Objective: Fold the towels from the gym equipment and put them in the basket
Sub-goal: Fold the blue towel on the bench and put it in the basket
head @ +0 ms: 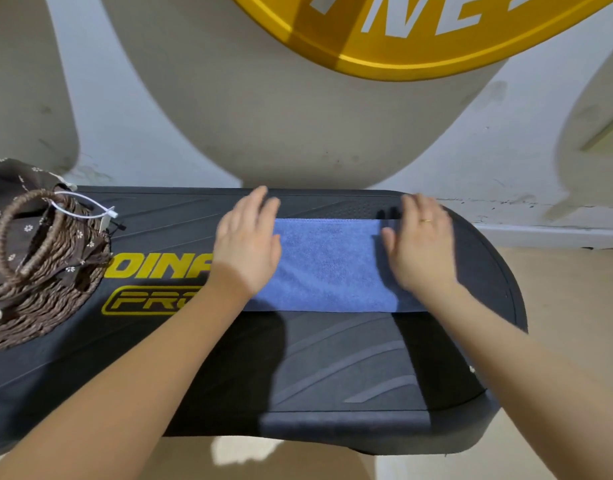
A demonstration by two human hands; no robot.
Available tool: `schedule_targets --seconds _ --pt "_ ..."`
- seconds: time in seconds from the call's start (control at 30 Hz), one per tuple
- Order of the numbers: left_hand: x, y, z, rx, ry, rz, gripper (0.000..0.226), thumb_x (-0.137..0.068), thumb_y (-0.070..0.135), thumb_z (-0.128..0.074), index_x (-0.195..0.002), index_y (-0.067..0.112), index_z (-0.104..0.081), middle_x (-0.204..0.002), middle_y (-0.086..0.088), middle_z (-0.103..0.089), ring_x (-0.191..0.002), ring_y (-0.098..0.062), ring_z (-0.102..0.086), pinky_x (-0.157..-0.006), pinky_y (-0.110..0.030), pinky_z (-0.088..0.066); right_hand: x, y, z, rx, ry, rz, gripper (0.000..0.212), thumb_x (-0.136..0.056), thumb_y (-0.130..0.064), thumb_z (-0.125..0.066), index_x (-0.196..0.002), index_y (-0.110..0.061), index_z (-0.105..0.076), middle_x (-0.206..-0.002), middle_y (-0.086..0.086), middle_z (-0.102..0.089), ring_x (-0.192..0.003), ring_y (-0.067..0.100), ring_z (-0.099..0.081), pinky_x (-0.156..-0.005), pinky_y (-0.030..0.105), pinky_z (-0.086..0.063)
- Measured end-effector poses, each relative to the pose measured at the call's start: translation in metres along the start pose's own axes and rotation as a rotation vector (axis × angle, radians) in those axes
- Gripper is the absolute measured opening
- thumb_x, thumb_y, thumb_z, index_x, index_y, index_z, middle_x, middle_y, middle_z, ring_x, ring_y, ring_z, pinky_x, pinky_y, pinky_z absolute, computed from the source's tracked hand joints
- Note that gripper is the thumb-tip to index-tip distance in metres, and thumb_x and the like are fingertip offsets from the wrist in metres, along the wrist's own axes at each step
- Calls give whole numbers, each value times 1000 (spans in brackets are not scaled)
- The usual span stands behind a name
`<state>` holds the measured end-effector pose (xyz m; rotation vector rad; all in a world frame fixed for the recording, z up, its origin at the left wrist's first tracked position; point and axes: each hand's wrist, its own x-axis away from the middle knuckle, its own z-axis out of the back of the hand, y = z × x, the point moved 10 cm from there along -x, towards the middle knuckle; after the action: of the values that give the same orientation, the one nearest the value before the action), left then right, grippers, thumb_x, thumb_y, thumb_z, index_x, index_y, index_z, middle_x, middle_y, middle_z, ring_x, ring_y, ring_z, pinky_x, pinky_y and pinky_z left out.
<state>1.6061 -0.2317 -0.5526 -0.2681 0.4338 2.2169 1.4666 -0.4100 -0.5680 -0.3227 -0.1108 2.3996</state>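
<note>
The towel point(329, 265), blue and folded into a flat rectangle, lies on the black platform point(350, 358) of the gym machine, toward its far right part; I see both of my hands flat upon it, one at each short end. My left hand point(247, 244) covers the towel's left end, fingers straight and pointing toward the far edge, palm down, grasping nothing; my right hand point(419, 242) rests on the right end in the same manner, fingers extended and released, a thin ring point(426, 221) on one finger. The towel's near edge runs straight across between my two wrists; its far edge lies close to the platform's ribbed far strip.

To the left, on the same platform, stands the basket point(45, 271), woven brown with a looped handle and a dark floral cloth lining; it is well apart from the towel, and part of it runs out of view at the left edge. A white tag point(100, 209) hangs from its handle. Between the basket and my left arm I read yellow lettering point(159, 268) on the platform, partly hidden by my forearm.

Beyond the platform rises a pale wall point(263, 116) with soft shadows; a yellow sign point(419, 32) with white letters curves across the top. Beige floor point(568, 323) shows at the right.
</note>
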Motion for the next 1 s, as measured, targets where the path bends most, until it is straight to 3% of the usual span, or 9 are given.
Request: schedule_targets --seconds 0.1,0.17,0.23,0.3,0.4,0.57,0.73,0.93,1.0 --pt "8 30 -39 13 -295 -75 57 -96 29 -37 -144 2 -24 -156 -15 -13 -144 -27 -17 -116 -38 -16 25 -73 -21 -129 -145 271 68 -86 -43 -26 -138 -2 -40 -149 20 -33 -138 38 -30 -111 50 -25" --pt "21 20 -61 9 -450 11 68 -98 40 -32 -148 7 0 -158 -8 7 -146 -19 2 -117 -31 0 39 -94 -44 -158 -342 282 71 -90 -53 -16 -148 -12 -21 -158 9 -11 -147 26 -10 -117 41 -10" --pt "31 6 -68 -22 -482 60 81 -93 57 -26 -147 7 7 -157 -8 12 -146 -18 7 -117 -30 4 45 -92 -61 -75 -417 291 81 -81 -64 0 -150 -22 -7 -160 1 1 -147 19 2 -118 37 0" --pt "35 -4 -68 -32 -484 70 103 -73 77 -10 -147 8 8 -157 -8 12 -146 -18 8 -116 -31 5 42 -77 -63 -5 -420 270 84 -76 -67 4 -150 -28 -3 -159 -2 4 -147 17 4 -118 38 3" --pt "40 -9 -66 -43 -515 74 118 -55 83 -3 -148 10 8 -157 -7 15 -145 -18 11 -116 -31 7 35 -38 -57 35 -415 141 68 -92 -61 -17 -150 -29 -2 -159 -3 6 -147 16 4 -118 39 1" --pt "42 -8 -62 -53 -539 58 113 -74 77 -43 -148 9 9 -156 -10 19 -145 -20 14 -118 -33 7 34 14 -45 67 -386 19 67 -95 -54 -24 -150 -23 -2 -159 -2 4 -147 17 2 -119 39 -1" --pt "45 -11 -59 -63 -533 56 128 -54 91 -21 -148 9 9 -156 -10 17 -145 -20 14 -118 -34 5 40 51 -39 49 -366 -122 66 -96 -52 -20 -151 -20 0 -160 -1 4 -147 19 3 -118 41 -1" --pt "48 -8 -50 -104 -562 84 112 -73 77 -41 -148 8 5 -157 -11 13 -145 -21 12 -119 -35 4 50 79 -30 37 -461 -265 68 -97 -50 -18 -150 -11 0 -159 4 5 -147 22 6 -118 43 -5" --pt "43 -1 -45 -140 -553 95 108 -76 77 -37 -148 6 1 -157 -12 8 -146 -22 8 -119 -36 4 47 78 -15 41 -394 -252 66 -98 -46 -29 -147 -6 -15 -157 12 -9 -145 30 -8 -114 45 -18"
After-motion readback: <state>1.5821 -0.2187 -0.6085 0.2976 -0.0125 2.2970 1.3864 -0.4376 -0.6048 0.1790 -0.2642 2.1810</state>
